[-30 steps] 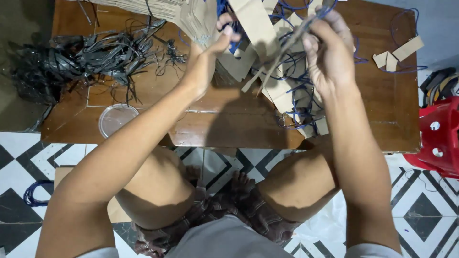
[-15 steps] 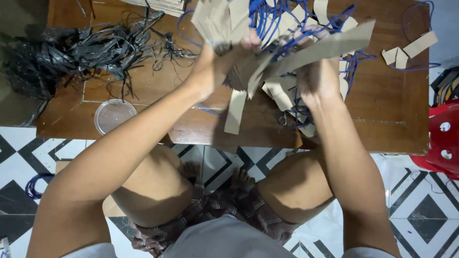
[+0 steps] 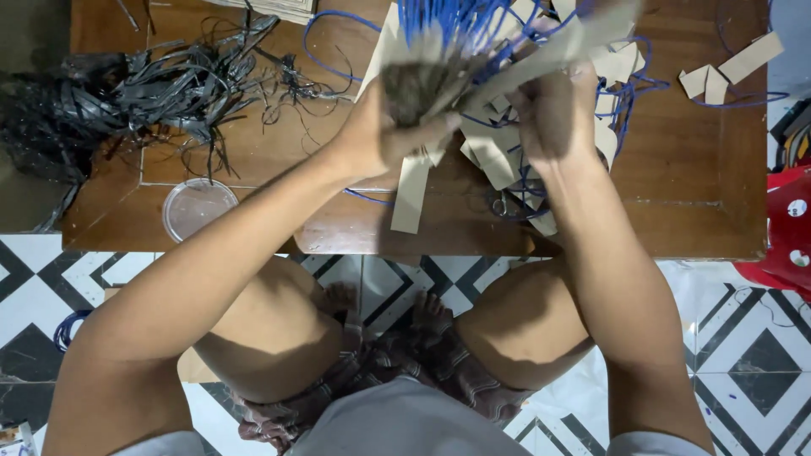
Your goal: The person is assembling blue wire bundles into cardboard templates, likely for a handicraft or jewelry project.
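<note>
My left hand (image 3: 384, 135) clamps the cardboard bundle (image 3: 422, 80); my right hand (image 3: 549, 110), fingers closed, grips a cardboard strip (image 3: 557, 46) slanting up-right above the bench (image 3: 676, 203).

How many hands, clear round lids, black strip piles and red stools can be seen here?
Hands: 2 (left hand, right hand), both gripping cardboard strips
Clear round lid: 1
Black strip pile: 1
Red stool: 1
Total: 5

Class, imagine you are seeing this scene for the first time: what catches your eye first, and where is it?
Both hands, left hand and right hand, grip a bundle of cardboard strips and blue cords at top centre. A tangle of black strips sprawls over the wooden table at upper left, above a clear round lid.
</note>
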